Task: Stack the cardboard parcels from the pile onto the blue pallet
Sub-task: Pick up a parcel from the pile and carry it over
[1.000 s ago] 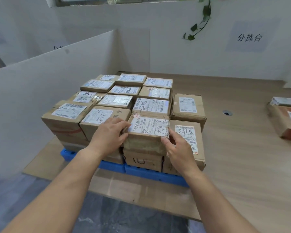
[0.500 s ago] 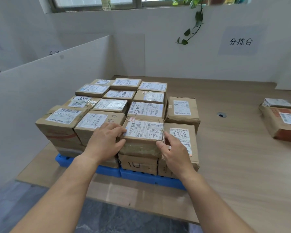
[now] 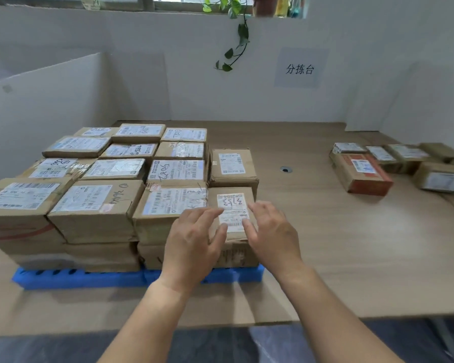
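Several cardboard parcels with white labels stand stacked on the blue pallet (image 3: pixel 89 279) at the left of the wooden table. The front parcel (image 3: pixel 168 205) that I held a moment ago sits on the stack's near row. My left hand (image 3: pixel 194 242) and my right hand (image 3: pixel 270 231) hover with relaxed, spread fingers in front of the parcel marked 3753 (image 3: pixel 232 203) at the stack's front right corner, holding nothing. The pile of loose parcels (image 3: pixel 362 171) lies at the far right of the table.
A white partition (image 3: pixel 37 119) runs along the left of the pallet, and a white wall stands behind the table. A small cable hole (image 3: pixel 285 169) sits in the tabletop (image 3: pixel 312 231) between pallet and pile. A plant vine hangs on the wall.
Both hands have let go of the front parcel and drawn back to the right, now open before the 3753 parcel. The view has swung right, showing more of the pile.
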`<state>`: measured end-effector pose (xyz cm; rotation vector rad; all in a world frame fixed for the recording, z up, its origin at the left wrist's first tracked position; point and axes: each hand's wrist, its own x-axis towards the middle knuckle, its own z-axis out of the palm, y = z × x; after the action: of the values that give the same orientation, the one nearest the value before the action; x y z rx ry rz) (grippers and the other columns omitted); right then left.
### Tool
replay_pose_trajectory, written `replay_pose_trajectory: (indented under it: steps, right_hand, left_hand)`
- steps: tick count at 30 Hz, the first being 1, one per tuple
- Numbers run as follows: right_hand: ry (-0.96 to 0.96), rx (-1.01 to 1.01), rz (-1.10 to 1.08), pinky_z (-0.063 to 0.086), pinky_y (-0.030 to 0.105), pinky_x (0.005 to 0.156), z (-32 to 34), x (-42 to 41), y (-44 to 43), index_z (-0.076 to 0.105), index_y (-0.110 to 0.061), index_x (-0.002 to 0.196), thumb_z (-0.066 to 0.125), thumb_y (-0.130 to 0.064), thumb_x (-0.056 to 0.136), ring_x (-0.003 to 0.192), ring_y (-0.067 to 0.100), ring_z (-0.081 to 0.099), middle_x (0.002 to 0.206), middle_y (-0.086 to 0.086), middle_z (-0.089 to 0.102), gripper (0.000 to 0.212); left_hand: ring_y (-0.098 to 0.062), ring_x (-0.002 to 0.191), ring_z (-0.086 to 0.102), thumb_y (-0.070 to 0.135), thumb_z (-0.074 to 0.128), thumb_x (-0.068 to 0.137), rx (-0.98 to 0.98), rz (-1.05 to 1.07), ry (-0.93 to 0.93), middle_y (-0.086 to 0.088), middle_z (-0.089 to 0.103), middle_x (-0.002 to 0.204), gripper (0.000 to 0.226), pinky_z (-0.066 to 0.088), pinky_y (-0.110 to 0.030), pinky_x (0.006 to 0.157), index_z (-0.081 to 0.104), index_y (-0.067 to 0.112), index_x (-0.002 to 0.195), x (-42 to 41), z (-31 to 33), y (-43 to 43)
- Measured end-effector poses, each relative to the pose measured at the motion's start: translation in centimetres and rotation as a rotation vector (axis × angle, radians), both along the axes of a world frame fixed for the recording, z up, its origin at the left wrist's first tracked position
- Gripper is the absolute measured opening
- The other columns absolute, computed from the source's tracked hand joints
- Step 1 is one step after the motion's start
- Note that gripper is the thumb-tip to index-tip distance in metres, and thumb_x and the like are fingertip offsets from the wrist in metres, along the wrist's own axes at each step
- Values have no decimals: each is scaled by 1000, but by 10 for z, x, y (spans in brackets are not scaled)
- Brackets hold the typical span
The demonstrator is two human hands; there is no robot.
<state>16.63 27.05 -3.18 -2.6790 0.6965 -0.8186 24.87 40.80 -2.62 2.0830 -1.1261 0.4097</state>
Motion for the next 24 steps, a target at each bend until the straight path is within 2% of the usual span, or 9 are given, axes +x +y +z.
replay_pose_trajectory:
  steps: [2, 4, 10, 13, 16, 18, 21, 24]
  right_hand:
    - [-3, -87, -21, 55, 36, 65, -6, -12, -8, 68, -8, 106, 75, -18, 73, 89, 31, 66, 103, 11, 67, 35]
    - [25, -145, -47, 56, 34, 60, -10, -25, -15, 70, -7, 98, 76, -19, 66, 81, 30, 68, 96, 11, 69, 35]
    - [133, -220, -84, 54, 32, 62, -23, -69, -40, 71, -10, 98, 87, -26, 57, 80, 28, 67, 96, 12, 70, 47]
    - [162, -223, -121, 55, 36, 68, -24, -101, -60, 71, -10, 102, 86, -32, 58, 84, 29, 68, 101, 14, 69, 51]
    - [180, -237, -170, 55, 42, 75, -23, -135, -89, 70, -10, 108, 85, -38, 60, 89, 32, 67, 105, 17, 69, 57]
    - [171, -247, -192, 54, 46, 80, -24, -159, -110, 68, -10, 111, 83, -41, 62, 93, 33, 67, 108, 17, 68, 60]
    - [143, -263, -213, 51, 49, 85, -27, -195, -144, 65, -9, 115, 80, -43, 66, 97, 34, 66, 112, 17, 66, 62]
    - [110, -266, -235, 50, 49, 88, -31, -229, -178, 64, -9, 118, 78, -43, 69, 100, 33, 65, 115, 17, 65, 62]
  left_hand:
    - [-19, 95, 62, 35, 48, 86, 7, -37, 11, 0, 69, 103, 38, 51, -34, 83, 67, 13, 110, -16, -6, -12]
    - [-19, 96, 63, 35, 47, 85, 47, -44, 19, 0, 69, 104, 38, 52, -34, 81, 67, 14, 110, -30, -12, -23]
    - [-24, 89, 66, 32, 48, 81, 240, 30, -36, -3, 70, 99, 37, 52, -33, 77, 70, 11, 104, -67, -25, -57]
    - [-30, 104, 63, 31, 62, 81, 305, 64, -27, -10, 66, 114, 41, 51, -44, 86, 65, 9, 115, -93, -31, -81]
    - [-33, 120, 54, 34, 72, 78, 368, 86, -33, -14, 57, 130, 54, 45, -50, 96, 58, 10, 125, -124, -34, -112]
    - [-32, 128, 48, 38, 70, 80, 397, 81, -45, -14, 51, 138, 60, 39, -50, 101, 53, 13, 131, -147, -34, -135]
    - [-26, 143, 22, 45, 50, 92, 442, 29, -26, -8, 26, 154, 64, 19, -44, 114, 31, 18, 147, -182, -33, -170]
    - [-19, 146, 2, 50, 33, 97, 462, 2, -11, -2, 5, 159, 65, 4, -38, 118, 10, 23, 151, -217, -34, -206]
